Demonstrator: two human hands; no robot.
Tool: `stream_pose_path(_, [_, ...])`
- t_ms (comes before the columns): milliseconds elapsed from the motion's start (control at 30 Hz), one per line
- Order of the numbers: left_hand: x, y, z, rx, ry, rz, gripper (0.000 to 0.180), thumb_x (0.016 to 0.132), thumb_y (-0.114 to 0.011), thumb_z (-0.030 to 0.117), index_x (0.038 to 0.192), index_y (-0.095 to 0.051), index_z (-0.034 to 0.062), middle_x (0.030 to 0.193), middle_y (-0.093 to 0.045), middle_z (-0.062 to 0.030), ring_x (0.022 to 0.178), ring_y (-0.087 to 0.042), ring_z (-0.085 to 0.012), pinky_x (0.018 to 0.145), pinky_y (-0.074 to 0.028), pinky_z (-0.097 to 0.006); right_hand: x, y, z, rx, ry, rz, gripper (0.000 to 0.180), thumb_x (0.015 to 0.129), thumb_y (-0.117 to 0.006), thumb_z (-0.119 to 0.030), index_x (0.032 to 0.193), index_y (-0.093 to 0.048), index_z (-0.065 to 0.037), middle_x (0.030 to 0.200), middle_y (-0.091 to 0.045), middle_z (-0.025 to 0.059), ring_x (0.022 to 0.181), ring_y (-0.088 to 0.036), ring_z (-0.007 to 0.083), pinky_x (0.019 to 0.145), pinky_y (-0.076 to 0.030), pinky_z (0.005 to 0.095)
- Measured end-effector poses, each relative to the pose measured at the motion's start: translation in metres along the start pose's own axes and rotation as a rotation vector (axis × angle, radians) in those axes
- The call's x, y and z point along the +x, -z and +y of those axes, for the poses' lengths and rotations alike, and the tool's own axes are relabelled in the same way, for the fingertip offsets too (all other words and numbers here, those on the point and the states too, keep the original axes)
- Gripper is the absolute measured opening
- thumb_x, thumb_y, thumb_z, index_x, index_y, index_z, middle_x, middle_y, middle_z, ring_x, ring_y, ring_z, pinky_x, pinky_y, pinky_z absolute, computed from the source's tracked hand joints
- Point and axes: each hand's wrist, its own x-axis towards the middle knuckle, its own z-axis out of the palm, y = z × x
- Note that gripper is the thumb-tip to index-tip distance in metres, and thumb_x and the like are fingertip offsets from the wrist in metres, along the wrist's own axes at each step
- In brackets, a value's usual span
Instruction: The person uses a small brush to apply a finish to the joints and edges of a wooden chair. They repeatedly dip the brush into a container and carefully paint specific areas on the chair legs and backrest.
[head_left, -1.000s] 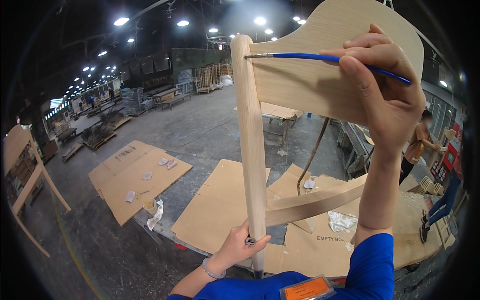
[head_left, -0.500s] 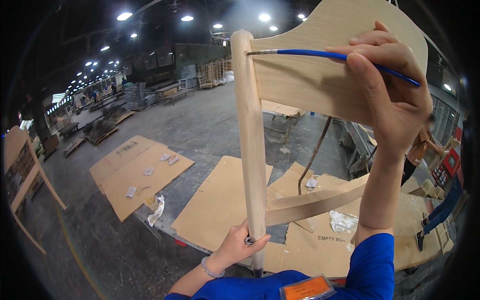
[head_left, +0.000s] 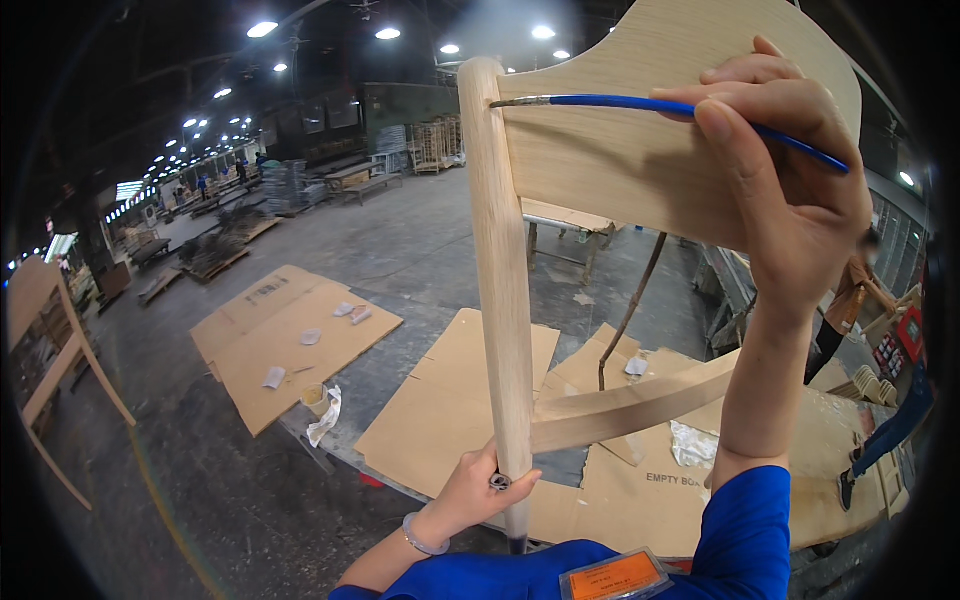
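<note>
A pale wooden chair frame stands close before me, its round post (head_left: pixel 497 270) running nearly upright. At the upper right, the broad curved backrest panel (head_left: pixel 610 130) joins this post, and a curved wooden rail (head_left: pixel 620 408) meets it lower down. My left hand (head_left: pixel 482 485) is wrapped round the post's lower part, below the rail. Between thumb and fingers of my right hand (head_left: pixel 785 150) is a thin blue paintbrush (head_left: pixel 610 103), held almost level. Its dark tip touches the post beside the panel's edge, near the top.
Cardboard sheets (head_left: pixel 440 400) cover the low table around the chair. On it are a small cup (head_left: pixel 316 400), crumpled white paper (head_left: pixel 325 418) and plastic (head_left: pixel 692 443). Another chair frame (head_left: pixel 60 370) stands far left. Another person (head_left: pixel 845 300) is at the right; stacked pallets (head_left: pixel 290 187) lie behind.
The background has shifted slightly right and down in view. Both hands keep their grips, and the brush tip stays at nearly the same spot on the post.
</note>
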Motion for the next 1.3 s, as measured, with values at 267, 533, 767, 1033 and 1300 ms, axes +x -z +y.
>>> stream_pose_path(267, [-0.008,0.008,-0.003,0.04,-0.029,0.028,0.036,0.091,-0.077,0.015,0.114,-0.06,-0.007,0.09,-0.075,-0.015,0.083,-0.076,-0.0218,0.075,-0.058,-0.033,0.002,-0.006,-0.003,-0.041,0.02,0.014,0.008,0.09,-0.075,-0.003,0.099,-0.075,-0.003,0.096,-0.077,0.0108,0.103,-0.07,0.0245,0.116,-0.038,0.0534])
stream_pose_path(533, [-0.017,0.013,-0.003,0.046,0.006,0.021,0.053,0.092,-0.077,0.024,0.129,-0.055,-0.008,0.094,-0.075,-0.0206,0.087,-0.077,-0.0321,0.077,-0.059,-0.038,0.006,-0.012,-0.008,0.005,-0.01,0.04,0.009,0.089,-0.078,-0.005,0.098,-0.076,-0.005,0.096,-0.075,0.0091,0.103,-0.071,0.0248,0.116,-0.038,0.0529])
stream_pose_path(767, [-0.023,0.015,0.0,0.05,0.019,0.028,0.055,0.092,-0.077,0.024,0.13,-0.054,-0.0083,0.096,-0.075,-0.0209,0.087,-0.077,-0.032,0.077,-0.059,-0.038,0.01,-0.016,-0.013,0.037,-0.005,0.048,0.008,0.088,-0.077,-0.002,0.097,-0.075,-0.003,0.095,-0.075,0.0091,0.1,-0.07,0.0238,0.115,-0.038,0.052])
stream_pose_path(1033, [-0.032,0.019,0.003,0.06,0.04,0.028,0.053,0.092,-0.076,0.023,0.129,-0.054,-0.0081,0.096,-0.075,-0.0205,0.087,-0.077,-0.0322,0.077,-0.06,-0.039,0.013,-0.019,-0.021,0.018,0.006,0.06,0.007,0.091,-0.076,-0.003,0.098,-0.075,-0.002,0.095,-0.076,0.0092,0.099,-0.069,0.0235,0.116,-0.037,0.0522])
stream_pose_path(1300, [-0.037,0.018,0.007,0.05,-0.023,0.111,0.029,0.09,-0.078,0.014,0.105,-0.061,-0.0051,0.086,-0.074,-0.0133,0.077,-0.074,-0.0193,0.067,-0.057,-0.031,0.016,-0.023,-0.025,0.108,-0.007,0.084,0.01,0.089,-0.076,-0.001,0.098,-0.075,0.0,0.096,-0.076,0.0095,0.098,-0.069,0.0224,0.117,-0.036,0.0508])
